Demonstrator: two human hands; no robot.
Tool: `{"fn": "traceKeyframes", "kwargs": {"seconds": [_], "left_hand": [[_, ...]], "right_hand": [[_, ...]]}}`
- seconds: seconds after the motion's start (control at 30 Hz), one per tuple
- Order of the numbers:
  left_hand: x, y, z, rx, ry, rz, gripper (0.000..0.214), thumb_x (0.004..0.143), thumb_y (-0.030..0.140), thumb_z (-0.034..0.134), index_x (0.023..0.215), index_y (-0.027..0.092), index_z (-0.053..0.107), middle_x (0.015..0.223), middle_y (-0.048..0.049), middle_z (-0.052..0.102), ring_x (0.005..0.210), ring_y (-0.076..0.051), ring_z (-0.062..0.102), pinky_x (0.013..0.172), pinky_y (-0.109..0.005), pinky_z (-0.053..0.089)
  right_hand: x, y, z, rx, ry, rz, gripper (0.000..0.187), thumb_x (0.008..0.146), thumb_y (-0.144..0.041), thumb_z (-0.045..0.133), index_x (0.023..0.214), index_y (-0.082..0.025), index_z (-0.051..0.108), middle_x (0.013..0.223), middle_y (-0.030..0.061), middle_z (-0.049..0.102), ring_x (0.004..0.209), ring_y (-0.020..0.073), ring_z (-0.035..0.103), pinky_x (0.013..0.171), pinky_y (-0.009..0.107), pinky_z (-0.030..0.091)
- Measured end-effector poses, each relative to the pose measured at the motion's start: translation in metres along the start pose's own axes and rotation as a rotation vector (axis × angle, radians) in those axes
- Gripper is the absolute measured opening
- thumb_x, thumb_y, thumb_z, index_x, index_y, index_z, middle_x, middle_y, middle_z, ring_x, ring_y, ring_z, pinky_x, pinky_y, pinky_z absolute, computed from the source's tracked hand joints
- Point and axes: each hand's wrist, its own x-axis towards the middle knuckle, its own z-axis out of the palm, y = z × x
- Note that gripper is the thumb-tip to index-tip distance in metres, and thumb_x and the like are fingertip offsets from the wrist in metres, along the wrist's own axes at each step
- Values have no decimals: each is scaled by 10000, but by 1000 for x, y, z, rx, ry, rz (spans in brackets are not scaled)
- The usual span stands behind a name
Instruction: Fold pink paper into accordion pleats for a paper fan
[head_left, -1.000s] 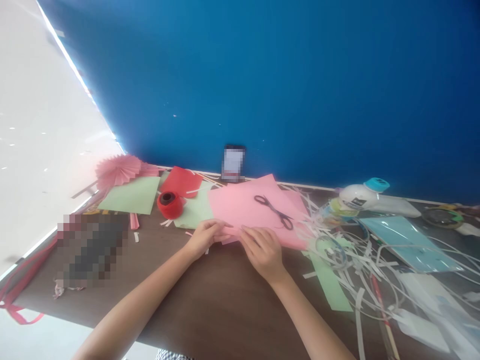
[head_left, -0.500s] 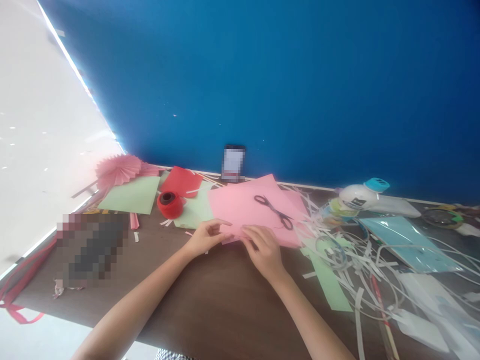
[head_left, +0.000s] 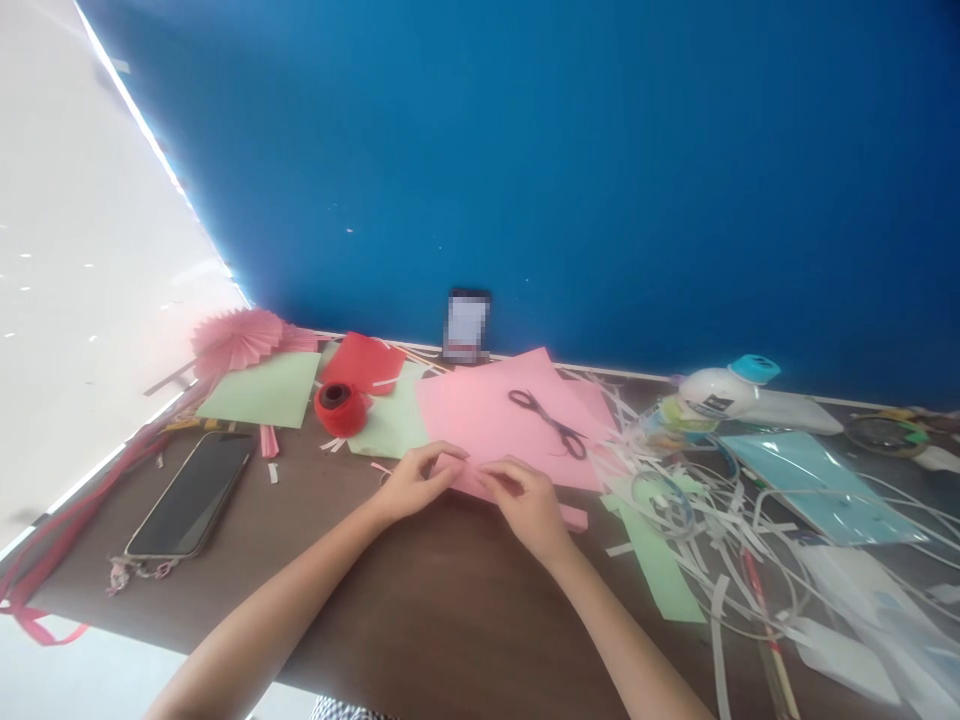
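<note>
Left hand point(head_left: 414, 484) pinches pink paper strip point(head_left: 574, 518) | right hand point(head_left: 529, 505) grips it too | new: strip's end now shows past right hand | likely mid-crease

Cannot make out any word, number, brand or sign here. Can see a dark label point(head_left: 718, 404) on the white bottle point(head_left: 697, 386) with the blue cap point(head_left: 754, 369), but too small and blurred to read. Can find only coarse blocks over the dark-framed panel point(head_left: 466, 328) at the back of the table point(head_left: 420, 610), with no legible character among them.
</note>
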Motion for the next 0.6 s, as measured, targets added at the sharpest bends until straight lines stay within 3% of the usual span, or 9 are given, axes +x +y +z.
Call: {"fn": "traceKeyframes", "kwargs": {"seconds": [0.13, 0.4, 0.6], "left_hand": [[-1, -1, 2, 5, -8, -57, 278, 810, 353, 471, 875, 163, 664, 871, -53, 669, 813, -181, 584, 747, -265, 426], [0, -6, -1, 8, 119, -139, 325, 785, 420, 489, 781, 148, 667, 704, -33, 647, 674, -161, 556, 629, -246, 423], [1, -8, 0, -36, 124, -157, 339, 774, 435, 494, 735, 138, 653, 662, -32, 633, 648, -154, 544, 610, -245, 421]], "right_hand": [[0, -2, 1, 17, -27, 46, 142, 774, -323, 570, 744, -203, 640, 763, 38, 664, 723, 184, 619, 666, 312, 511], [5, 0, -15, -43, -88, 124, 173, 756, -356, 574, 733, -200, 644, 762, 43, 673, 727, 193, 623, 665, 317, 514], [5, 5, -18, -92, -83, 88, 199, 777, -358, 533, 697, -197, 619, 715, 36, 654, 672, 187, 608, 625, 311, 495]]}}
